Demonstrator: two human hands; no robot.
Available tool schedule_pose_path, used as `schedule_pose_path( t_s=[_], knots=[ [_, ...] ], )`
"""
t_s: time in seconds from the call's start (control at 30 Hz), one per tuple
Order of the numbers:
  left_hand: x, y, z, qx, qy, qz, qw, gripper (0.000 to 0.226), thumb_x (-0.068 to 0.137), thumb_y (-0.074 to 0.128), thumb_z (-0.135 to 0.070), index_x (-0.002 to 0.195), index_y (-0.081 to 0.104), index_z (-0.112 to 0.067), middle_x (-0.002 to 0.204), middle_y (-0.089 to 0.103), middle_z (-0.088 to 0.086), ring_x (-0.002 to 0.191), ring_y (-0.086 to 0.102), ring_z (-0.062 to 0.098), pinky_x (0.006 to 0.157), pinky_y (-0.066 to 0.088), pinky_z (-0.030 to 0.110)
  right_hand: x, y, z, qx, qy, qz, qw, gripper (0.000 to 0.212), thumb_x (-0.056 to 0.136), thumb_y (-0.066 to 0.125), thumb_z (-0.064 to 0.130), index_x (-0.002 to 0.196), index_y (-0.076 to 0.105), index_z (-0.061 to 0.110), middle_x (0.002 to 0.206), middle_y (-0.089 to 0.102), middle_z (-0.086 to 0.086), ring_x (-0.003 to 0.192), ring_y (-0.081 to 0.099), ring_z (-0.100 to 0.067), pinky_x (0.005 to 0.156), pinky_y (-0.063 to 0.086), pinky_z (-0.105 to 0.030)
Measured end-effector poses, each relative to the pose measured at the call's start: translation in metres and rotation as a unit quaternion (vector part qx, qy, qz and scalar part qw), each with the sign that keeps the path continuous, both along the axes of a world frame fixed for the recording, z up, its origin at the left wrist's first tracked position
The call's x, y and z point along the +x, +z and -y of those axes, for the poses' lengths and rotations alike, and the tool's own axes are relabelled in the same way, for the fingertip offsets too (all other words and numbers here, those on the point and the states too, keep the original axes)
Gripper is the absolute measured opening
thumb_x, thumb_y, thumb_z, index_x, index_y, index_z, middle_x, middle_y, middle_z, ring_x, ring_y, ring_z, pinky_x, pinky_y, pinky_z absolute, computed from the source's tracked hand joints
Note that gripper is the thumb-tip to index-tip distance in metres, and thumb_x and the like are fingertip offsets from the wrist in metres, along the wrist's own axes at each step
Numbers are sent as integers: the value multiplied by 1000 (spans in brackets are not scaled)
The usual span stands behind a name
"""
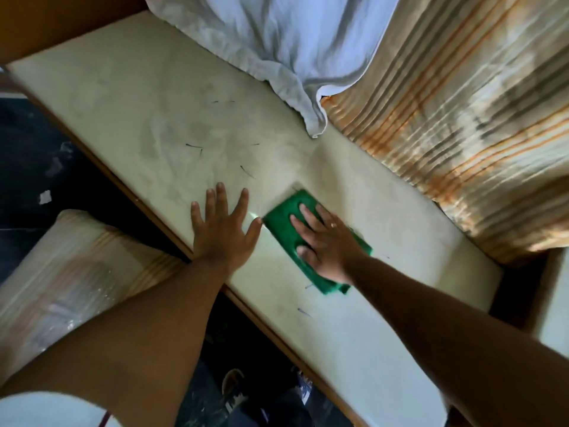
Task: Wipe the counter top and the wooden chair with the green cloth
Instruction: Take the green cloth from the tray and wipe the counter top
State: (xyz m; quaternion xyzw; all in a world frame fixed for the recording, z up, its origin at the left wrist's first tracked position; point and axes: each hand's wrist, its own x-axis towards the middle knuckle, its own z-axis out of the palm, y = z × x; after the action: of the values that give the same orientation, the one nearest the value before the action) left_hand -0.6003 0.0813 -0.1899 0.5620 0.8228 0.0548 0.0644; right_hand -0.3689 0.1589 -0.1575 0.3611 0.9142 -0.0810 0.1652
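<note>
The folded green cloth (pixel 284 221) lies flat on the pale counter top (pixel 138 112), near its front edge. My right hand (pixel 326 241) presses down on the cloth with fingers spread, covering its middle. My left hand (pixel 221 226) rests flat and open on the bare counter just left of the cloth, thumb almost touching the cloth's edge. Several short dark pen marks show on the counter beyond and below the hands. No wooden chair is recognisable in view.
A white cloth (pixel 277 47) hangs onto the counter at the back. A striped beige and orange curtain (pixel 455 124) covers the back right. A striped wrapped cushion (pixel 70 272) sits lower left, below the counter's brown front edge (pixel 147 208). Dark floor lies below.
</note>
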Motion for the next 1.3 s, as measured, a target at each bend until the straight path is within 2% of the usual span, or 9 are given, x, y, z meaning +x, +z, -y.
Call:
schedule_pose_path(
  t_s=[0.17,0.33,0.43,0.53,0.67,0.9,1.0,1.13,1.3],
  knots=[
    [-1,6,2,-9,-4,5,1000,70,94,14,-66,157,10,-37,167,8,16,153,8,34,120,3,57,-32,3,-19,25,-80,-10,996,66,101,13,53,158,-4,25,167,-3,-10,152,-2,-37,122,9,-52],
    [0,9,0,-23,0,7,1000,69,94,17,-65,156,9,-38,167,7,16,154,7,33,121,3,57,59,9,134,-33,88,-71,993,65,99,24,57,158,15,30,162,24,-7,148,21,-35,117,15,-56],
    [0,9,0,-26,1,6,1000,69,94,20,-65,157,10,-38,167,8,16,153,8,33,121,3,57,91,9,96,-29,131,-61,989,64,93,39,54,152,36,30,158,37,-6,145,30,-33,118,22,-52],
    [-1,5,0,-26,3,-7,1000,69,95,21,-65,157,10,-37,167,9,15,153,10,33,120,4,57,75,10,-10,67,-74,-48,994,63,99,25,45,154,34,17,159,35,-14,148,27,-37,120,21,-52],
    [-2,1,-1,-34,6,-28,999,69,95,20,-64,157,5,-39,167,8,14,153,8,32,120,3,56,46,9,-73,66,-370,-65,925,66,100,24,49,159,15,21,167,11,-13,151,11,-37,121,14,-53],
    [3,13,0,-49,7,-15,999,71,93,21,-63,158,10,-35,167,9,16,153,10,35,121,6,57,87,6,97,-42,24,-114,992,67,97,31,59,156,28,27,162,28,-8,149,24,-35,119,20,-57],
    [3,15,-2,-50,6,-25,998,71,93,21,-63,158,13,-34,166,12,17,152,12,36,120,9,58,141,7,31,57,-70,-108,990,65,94,41,50,148,46,15,153,42,-19,137,42,-46,110,36,-61],
    [0,11,-2,-49,6,-37,998,71,93,20,-63,157,13,-33,165,13,18,152,13,36,119,9,58,156,14,-29,45,-381,-27,923,70,98,27,53,159,15,21,167,8,-13,151,10,-38,120,16,-54],
    [1,12,-2,-63,9,-34,997,71,93,20,-63,157,13,-33,166,13,18,152,12,36,119,8,58,77,-1,95,44,-136,-87,986,71,95,34,58,157,23,24,164,21,-11,151,10,-36,119,11,-57]
  ],
)
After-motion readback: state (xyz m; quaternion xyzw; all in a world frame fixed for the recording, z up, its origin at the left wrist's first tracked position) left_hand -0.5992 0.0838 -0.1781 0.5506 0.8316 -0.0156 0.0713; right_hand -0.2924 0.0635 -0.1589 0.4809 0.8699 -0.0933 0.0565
